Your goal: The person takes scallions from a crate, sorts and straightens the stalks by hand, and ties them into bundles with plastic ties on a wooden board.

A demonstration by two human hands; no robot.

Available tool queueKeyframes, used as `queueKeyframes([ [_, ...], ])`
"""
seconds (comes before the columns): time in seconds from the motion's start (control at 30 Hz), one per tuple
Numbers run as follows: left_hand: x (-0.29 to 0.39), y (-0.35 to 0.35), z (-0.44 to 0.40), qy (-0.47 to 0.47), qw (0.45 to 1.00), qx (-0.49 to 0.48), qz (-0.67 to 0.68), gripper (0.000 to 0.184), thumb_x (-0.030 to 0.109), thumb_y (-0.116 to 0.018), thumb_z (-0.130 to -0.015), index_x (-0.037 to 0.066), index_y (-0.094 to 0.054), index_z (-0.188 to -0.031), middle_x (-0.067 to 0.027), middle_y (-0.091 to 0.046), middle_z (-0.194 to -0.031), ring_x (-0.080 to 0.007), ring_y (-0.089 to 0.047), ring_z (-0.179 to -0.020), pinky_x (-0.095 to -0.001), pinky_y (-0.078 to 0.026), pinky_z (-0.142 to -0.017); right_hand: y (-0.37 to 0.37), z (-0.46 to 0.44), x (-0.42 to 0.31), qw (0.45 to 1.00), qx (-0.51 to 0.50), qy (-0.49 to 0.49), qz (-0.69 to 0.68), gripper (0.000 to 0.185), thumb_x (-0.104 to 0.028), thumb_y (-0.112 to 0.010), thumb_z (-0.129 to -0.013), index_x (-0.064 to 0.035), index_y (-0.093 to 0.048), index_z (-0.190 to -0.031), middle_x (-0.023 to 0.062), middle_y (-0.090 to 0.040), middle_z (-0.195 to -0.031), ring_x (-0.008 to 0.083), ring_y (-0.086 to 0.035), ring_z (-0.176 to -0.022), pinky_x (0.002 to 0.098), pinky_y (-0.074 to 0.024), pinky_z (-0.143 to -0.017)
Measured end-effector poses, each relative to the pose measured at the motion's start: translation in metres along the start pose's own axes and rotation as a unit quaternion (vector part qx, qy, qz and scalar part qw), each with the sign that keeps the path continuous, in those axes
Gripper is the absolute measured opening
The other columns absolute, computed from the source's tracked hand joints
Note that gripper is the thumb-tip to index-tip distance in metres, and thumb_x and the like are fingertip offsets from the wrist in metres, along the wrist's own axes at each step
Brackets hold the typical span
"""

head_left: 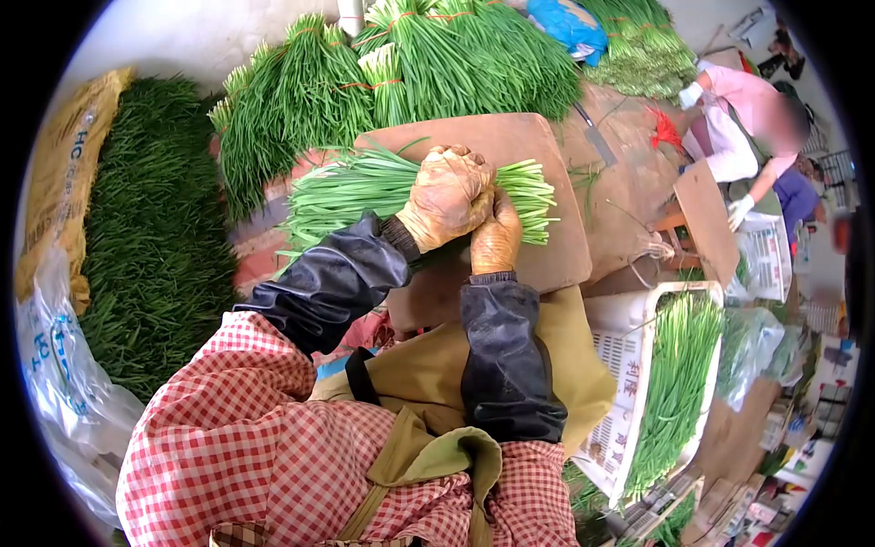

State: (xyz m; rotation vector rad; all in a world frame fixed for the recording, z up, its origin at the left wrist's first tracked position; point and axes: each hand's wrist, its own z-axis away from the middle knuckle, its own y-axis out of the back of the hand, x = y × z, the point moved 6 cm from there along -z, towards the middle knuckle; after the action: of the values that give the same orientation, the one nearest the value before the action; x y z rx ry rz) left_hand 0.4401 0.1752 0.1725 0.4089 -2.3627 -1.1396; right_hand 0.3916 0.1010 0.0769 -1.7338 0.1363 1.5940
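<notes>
A bunch of green Chinese chives lies across a brown board, leaves to the left and pale cut stems to the right. My left hand, in a stained tan glove, is closed over the top of the bunch near the stem end. Close beside it, my right hand, gloved the same way, grips the near side of the bunch with its fingers curled. The two hands touch. Whether a tie is between the fingers is hidden.
Tied chive bundles are heaped behind the board. Loose chives fill the left side. A knife lies to the right, near red ties. A white crate holds chives at my right. A co-worker sits far right.
</notes>
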Motion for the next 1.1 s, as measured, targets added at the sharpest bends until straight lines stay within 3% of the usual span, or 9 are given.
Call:
queueKeyframes([
  [0.1, -0.001, -0.009, -0.004, 0.043, 0.996, -0.020, 0.076, 0.016, 0.022, -0.061, -0.072, 0.008, -0.059, -0.077, -0.0120, -0.059, -0.075, -0.0338, -0.057, -0.079, -0.0433, -0.043, -0.072, 0.010, 0.016, -0.016, 0.986, -0.004, -0.083, 0.143, 0.020, -0.017, -0.051, -0.096, 0.0013, -0.058, -0.090, 0.0045, -0.056, -0.082, 0.0097, -0.051, -0.076, 0.0229, -0.0453, -0.070],
  [0.27, -0.039, -0.105, -0.006, 0.095, 0.900, -0.113, 0.409, 0.030, 0.027, -0.050, -0.091, 0.003, -0.059, -0.105, -0.0188, -0.062, -0.102, -0.0364, -0.056, -0.101, -0.0391, -0.044, -0.089, 0.052, 0.040, 0.015, 0.997, -0.052, -0.024, -0.051, 0.021, -0.020, -0.043, -0.082, -0.0049, -0.053, -0.070, 0.0082, -0.056, -0.075, 0.0219, -0.053, -0.073, 0.0365, -0.0462, -0.071],
  [0.5, -0.019, -0.135, 0.022, 0.082, 0.925, -0.278, 0.246, 0.046, 0.038, -0.036, -0.098, 0.005, -0.053, -0.125, -0.0200, -0.057, -0.120, -0.0308, -0.051, -0.116, -0.0353, -0.038, -0.101, 0.064, 0.078, 0.012, 0.955, 0.094, -0.245, -0.139, 0.020, -0.023, -0.048, -0.081, -0.0075, -0.049, -0.069, 0.0127, -0.060, -0.074, 0.0252, -0.054, -0.071, 0.0402, -0.0446, -0.079],
  [0.63, -0.042, -0.108, 0.017, 0.238, 0.819, -0.240, 0.463, 0.055, 0.039, -0.045, -0.094, -0.001, -0.045, -0.131, -0.0210, -0.053, -0.128, -0.0302, -0.049, -0.121, -0.0353, -0.038, -0.101, 0.066, 0.055, 0.011, 0.969, 0.036, -0.225, -0.097, 0.024, -0.027, -0.050, -0.085, -0.0116, -0.050, -0.067, 0.0086, -0.059, -0.064, 0.0197, -0.055, -0.060, 0.0309, -0.0383, -0.055],
  [0.7, -0.034, -0.088, 0.007, -0.044, 0.928, -0.343, 0.137, 0.061, 0.031, -0.056, -0.087, -0.004, -0.040, -0.134, -0.0234, -0.046, -0.135, -0.0306, -0.046, -0.124, -0.0299, -0.034, -0.105, 0.057, 0.054, -0.010, 0.977, 0.012, -0.205, 0.058, 0.025, -0.030, -0.049, -0.085, -0.0131, -0.049, -0.067, 0.0054, -0.055, -0.061, 0.0135, -0.047, -0.049, 0.0263, -0.0316, -0.046],
  [0.73, -0.036, -0.064, 0.018, 0.106, 0.885, -0.402, 0.211, 0.081, 0.033, -0.063, -0.076, -0.003, -0.029, -0.141, -0.0242, -0.037, -0.142, -0.0346, -0.038, -0.130, -0.0311, -0.029, -0.109, 0.048, 0.054, -0.017, 0.979, -0.004, -0.190, 0.075, 0.026, -0.030, -0.047, -0.087, -0.0134, -0.049, -0.067, 0.0037, -0.054, -0.060, 0.0100, -0.042, -0.044, 0.0228, -0.0264, -0.041],
  [0.87, -0.015, -0.055, 0.041, 0.026, 0.882, -0.465, 0.077, 0.112, 0.051, -0.069, -0.063, -0.005, -0.016, -0.144, -0.0269, -0.028, -0.146, -0.0336, -0.030, -0.136, -0.0361, -0.024, -0.112, 0.015, 0.020, -0.029, 0.957, -0.101, -0.219, 0.160, 0.024, -0.025, -0.045, -0.086, -0.0128, -0.051, -0.066, 0.0028, -0.051, -0.057, 0.0098, -0.042, -0.045, 0.0233, -0.0261, -0.040],
  [1.03, 0.010, -0.079, 0.037, 0.125, 0.926, -0.317, -0.162, 0.092, 0.053, -0.072, -0.062, 0.000, -0.041, -0.131, -0.0173, -0.055, -0.118, -0.0291, -0.052, -0.115, -0.0441, -0.036, -0.099, 0.007, -0.005, -0.034, 0.919, -0.092, -0.186, 0.336, 0.023, -0.021, -0.051, -0.084, -0.0085, -0.054, -0.065, 0.0030, -0.048, -0.051, 0.0150, -0.051, -0.048, 0.0275, -0.0347, -0.041],
  [1.1, 0.000, -0.092, 0.034, 0.092, 0.930, -0.293, -0.204, 0.063, 0.045, -0.065, -0.071, 0.001, -0.053, -0.114, -0.0154, -0.057, -0.111, -0.0296, -0.054, -0.108, -0.0428, -0.042, -0.088, 0.024, 0.037, -0.019, 0.969, -0.084, -0.166, 0.161, 0.025, -0.034, -0.048, -0.086, -0.0156, -0.051, -0.068, 0.0014, -0.048, -0.054, 0.0124, -0.041, -0.044, 0.0291, -0.0300, -0.042],
])
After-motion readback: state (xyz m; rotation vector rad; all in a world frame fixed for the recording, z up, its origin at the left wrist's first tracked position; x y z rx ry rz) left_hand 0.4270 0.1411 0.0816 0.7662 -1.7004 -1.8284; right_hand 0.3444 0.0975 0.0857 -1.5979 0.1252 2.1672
